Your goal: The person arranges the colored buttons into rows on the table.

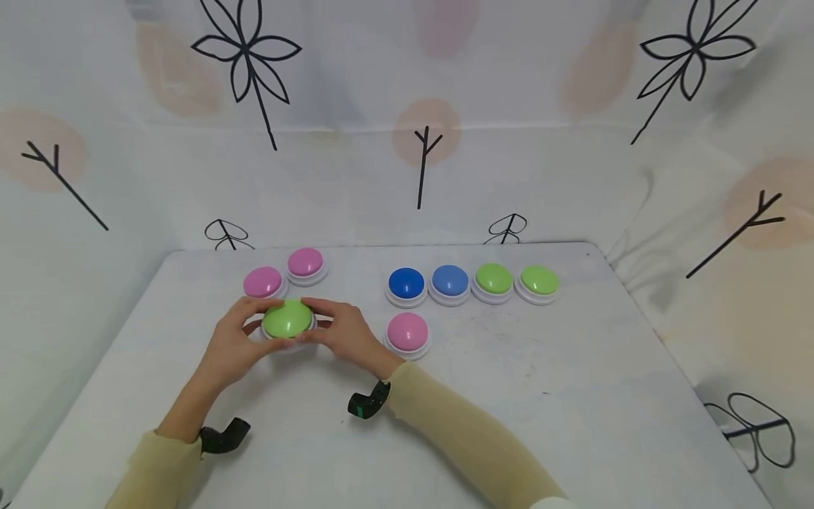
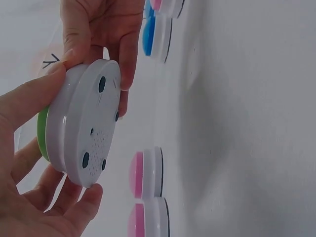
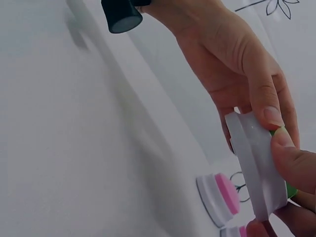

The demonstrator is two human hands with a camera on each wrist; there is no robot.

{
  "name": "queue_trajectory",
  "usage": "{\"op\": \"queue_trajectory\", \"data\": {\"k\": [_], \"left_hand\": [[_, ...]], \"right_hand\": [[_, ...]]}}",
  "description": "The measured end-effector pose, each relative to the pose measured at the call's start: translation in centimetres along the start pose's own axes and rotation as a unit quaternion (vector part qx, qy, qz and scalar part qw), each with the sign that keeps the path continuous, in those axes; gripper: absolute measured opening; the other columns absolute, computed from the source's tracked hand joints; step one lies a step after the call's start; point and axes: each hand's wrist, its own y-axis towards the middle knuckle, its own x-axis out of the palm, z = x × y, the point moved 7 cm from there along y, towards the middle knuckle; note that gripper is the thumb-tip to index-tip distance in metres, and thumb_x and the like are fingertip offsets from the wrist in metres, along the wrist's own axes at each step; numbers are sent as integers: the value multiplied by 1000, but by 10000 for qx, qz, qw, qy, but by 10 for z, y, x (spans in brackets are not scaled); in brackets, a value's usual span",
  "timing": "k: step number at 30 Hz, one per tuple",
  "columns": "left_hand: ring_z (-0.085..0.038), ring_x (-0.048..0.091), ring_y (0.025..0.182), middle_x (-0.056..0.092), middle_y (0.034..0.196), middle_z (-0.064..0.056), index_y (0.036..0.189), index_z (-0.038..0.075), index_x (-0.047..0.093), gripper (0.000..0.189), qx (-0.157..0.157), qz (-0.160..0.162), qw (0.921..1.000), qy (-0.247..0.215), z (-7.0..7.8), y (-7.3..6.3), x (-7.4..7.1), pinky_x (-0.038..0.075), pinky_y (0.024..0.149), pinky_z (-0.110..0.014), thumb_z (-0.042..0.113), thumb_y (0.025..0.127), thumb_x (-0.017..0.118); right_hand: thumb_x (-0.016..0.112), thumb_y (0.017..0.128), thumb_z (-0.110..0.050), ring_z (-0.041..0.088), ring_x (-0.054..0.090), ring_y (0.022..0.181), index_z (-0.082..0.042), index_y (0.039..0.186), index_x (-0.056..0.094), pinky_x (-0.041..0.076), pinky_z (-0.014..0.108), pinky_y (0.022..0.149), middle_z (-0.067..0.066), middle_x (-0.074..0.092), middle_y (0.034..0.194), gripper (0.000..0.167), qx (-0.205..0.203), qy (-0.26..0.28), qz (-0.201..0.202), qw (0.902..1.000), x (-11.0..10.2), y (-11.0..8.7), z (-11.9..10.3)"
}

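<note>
A round push button with a green dome [image 1: 288, 319] and a white base is held between both hands, raised off the table. My left hand [image 1: 232, 346] grips its left side, thumb at the near edge and fingers at the far edge. From the other side my right hand [image 1: 350, 332] pinches it the same way. In the left wrist view the white underside [image 2: 101, 128] shows dark round feet and a patch of small holes. The base's white side [image 3: 256, 158] stands between both hands in the right wrist view. Two pink buttons [image 1: 262, 282] [image 1: 305, 262] sit just behind the hands.
Right of the hands, a dark blue button [image 1: 406, 283], a lighter blue one [image 1: 450, 281] and two green ones [image 1: 494, 279] [image 1: 539, 280] form a row. A pink button [image 1: 408, 331] stands before them, near the right forearm. Patterned cloth [image 1: 356, 177] hangs behind the white table [image 1: 572, 424].
</note>
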Motion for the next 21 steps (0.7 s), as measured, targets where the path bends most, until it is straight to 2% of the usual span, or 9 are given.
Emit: {"op": "queue_trajectory", "data": {"k": [5,12,21], "left_hand": [[-31,49,122,55,125,-8,130,8,64,58,262,17,9997,-4,14,-1,11,45,99,-61,15,77,88],[-26,53,122,57,127,-5,131,8,65,58,539,-171,9980,-274,28,1,27,48,98,-45,12,77,87],[-27,54,121,56,127,-2,131,12,66,55,701,-549,9950,-455,51,9,62,53,93,-47,15,79,85]], "right_hand": [[81,86,-20,9,57,122,-17,142,57,51,19,91,-6,58,139,61,113,-15,-29,9999,-15,-11,4],[82,85,-20,12,57,123,-17,141,59,51,21,93,-5,59,138,61,213,-17,40,9998,-39,-28,6],[81,85,-20,15,58,122,-13,140,58,52,29,95,-1,59,138,60,130,-361,166,9991,-76,-57,12]]}}
